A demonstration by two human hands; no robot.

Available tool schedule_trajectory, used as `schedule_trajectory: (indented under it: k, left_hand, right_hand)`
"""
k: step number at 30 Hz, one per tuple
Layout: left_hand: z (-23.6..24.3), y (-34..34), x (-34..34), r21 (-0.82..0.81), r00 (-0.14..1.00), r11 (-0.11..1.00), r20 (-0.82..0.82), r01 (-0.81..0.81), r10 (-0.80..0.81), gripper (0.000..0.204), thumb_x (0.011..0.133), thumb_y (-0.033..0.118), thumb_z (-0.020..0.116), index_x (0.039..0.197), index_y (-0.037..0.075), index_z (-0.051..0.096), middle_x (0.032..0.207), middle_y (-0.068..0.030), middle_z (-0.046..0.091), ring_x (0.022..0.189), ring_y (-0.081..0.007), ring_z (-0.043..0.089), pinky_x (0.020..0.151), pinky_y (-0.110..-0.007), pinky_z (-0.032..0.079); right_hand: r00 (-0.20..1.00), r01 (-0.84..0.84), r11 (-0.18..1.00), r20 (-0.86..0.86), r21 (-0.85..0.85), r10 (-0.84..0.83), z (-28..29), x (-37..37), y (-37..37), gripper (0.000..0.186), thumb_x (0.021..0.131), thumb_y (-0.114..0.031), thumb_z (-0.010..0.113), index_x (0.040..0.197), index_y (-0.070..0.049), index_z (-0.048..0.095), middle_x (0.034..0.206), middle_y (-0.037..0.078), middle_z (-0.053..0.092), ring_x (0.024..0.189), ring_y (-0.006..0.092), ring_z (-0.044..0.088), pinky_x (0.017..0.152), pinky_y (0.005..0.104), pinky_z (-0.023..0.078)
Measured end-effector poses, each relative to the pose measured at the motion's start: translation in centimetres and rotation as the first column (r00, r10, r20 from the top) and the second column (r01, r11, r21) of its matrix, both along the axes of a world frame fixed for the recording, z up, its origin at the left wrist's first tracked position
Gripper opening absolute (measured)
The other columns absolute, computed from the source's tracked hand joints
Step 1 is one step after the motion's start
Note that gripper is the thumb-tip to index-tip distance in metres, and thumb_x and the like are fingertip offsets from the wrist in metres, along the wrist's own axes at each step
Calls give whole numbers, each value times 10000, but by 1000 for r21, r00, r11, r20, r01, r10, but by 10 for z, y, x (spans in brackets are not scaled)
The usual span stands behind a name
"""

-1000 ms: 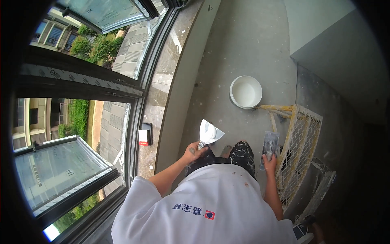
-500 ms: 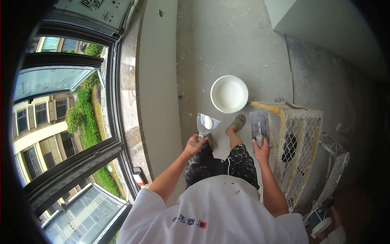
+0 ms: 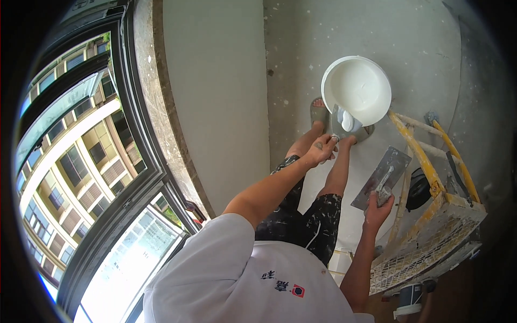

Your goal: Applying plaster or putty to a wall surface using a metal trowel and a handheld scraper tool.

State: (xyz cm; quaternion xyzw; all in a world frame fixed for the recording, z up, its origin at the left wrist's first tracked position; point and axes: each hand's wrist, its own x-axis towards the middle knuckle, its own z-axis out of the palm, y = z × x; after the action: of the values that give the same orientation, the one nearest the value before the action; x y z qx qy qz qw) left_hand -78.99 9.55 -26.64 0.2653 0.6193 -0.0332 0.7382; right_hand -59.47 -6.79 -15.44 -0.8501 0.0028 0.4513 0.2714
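Note:
My left hand is closed on the handle of a putty knife. A lump of white putty sits on its blade, which overlaps the near rim of a white bucket in this view; whether they touch I cannot tell. White, smooth-looking putty shows inside the bucket. My right hand grips the handle of a flat steel trowel, held tilted to the right of my legs. The trowel's grey plate faces up with the handle on top.
A yellow, paint-spattered metal step platform with a mesh top stands close on my right. Along the left runs a stone sill below an open window. The grey floor is speckled white. A dark round thing lies beside the platform.
My body has turned and stepped nearer the bucket. The left hand has carried the loaded putty knife forward and right, to the bucket's rim. The trowel has tilted in my right hand.

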Motion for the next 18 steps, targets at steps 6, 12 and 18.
schedule_trajectory:
  k: [6, 12, 18]
  left_hand:
    - [-63, 30, 12, 63, 992, 994, -91, 88, -82, 373, 975, 329, 510, 1054, -27, 590, 783, -123, 655, 587, -185, 617, 538, -321, 498]
    - [-144, 37, 23, 253, 956, 942, -247, 222, -159, 379, 960, 323, 532, 936, -42, 631, 739, -102, 648, 578, -164, 618, 529, -307, 511]
    - [-200, 50, 31, 363, 969, 917, -235, 163, -80, 342, 937, 286, 570, 874, -43, 638, 719, -109, 655, 570, -173, 638, 548, -320, 529]
  right_hand:
    - [998, 27, 992, 47, 123, -33, -35, -16, 2, 329, 884, -103, 679, 1125, -15, 472, 932, 42, 580, 723, 96, 537, 620, 241, 457]
    - [997, 73, 991, 2, 113, -74, -42, -23, 34, 330, 896, -133, 694, 1125, -49, 472, 849, 18, 574, 646, 72, 528, 523, 217, 425]
    - [999, 46, 994, 22, 102, -49, -63, -23, 37, 350, 906, -161, 699, 1144, -36, 474, 890, 32, 584, 682, 90, 533, 582, 238, 451]
